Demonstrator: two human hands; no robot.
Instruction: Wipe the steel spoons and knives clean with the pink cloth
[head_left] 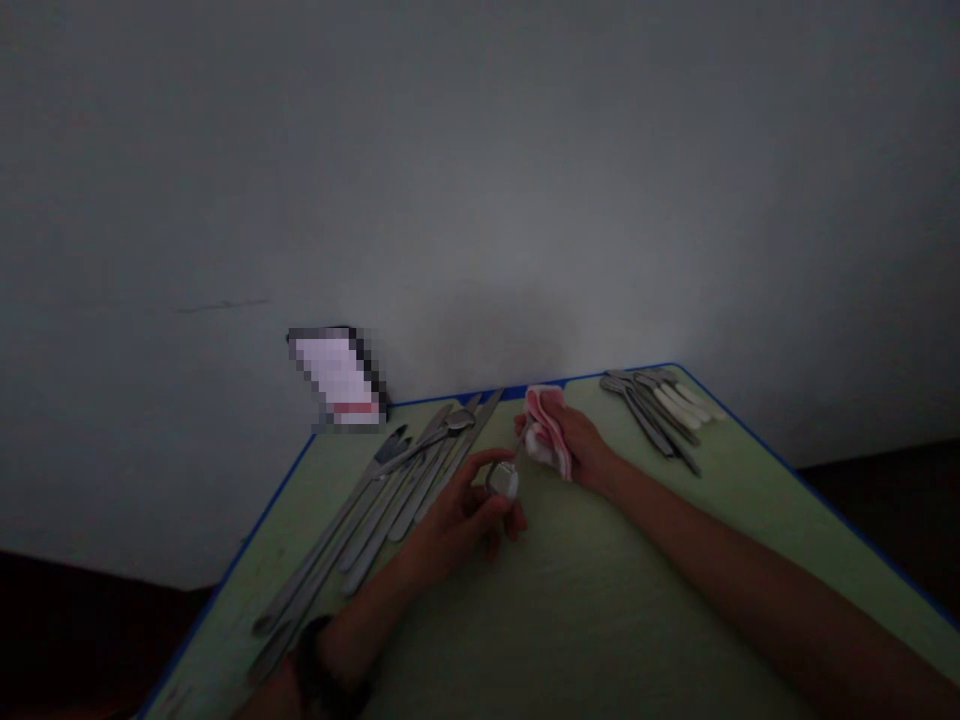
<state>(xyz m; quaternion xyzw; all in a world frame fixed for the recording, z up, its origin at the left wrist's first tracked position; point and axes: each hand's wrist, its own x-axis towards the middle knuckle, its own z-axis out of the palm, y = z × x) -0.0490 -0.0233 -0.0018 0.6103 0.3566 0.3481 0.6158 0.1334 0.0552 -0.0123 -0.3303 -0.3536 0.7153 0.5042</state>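
Between my fingers and thumb, my left hand (471,510) grips the round bowl of a metal spoon (502,482). The spoon's handle runs up and away toward my right hand (576,436), which is closed on a folded pink-and-white cloth (551,432). The cloth is bunched around the handle and hides its far end. Left of my left hand lie several metal table knives (409,505), with another spoon (459,420) resting across them. A dark band is on my left wrist.
A pixelated phone-like device (337,375) leans against the wall at the table's far left corner. At the far right lie several forks or spoons with metal handles (651,420) and some with white handles (679,403). The pale green table (600,610) has a blue edge and meets the wall.
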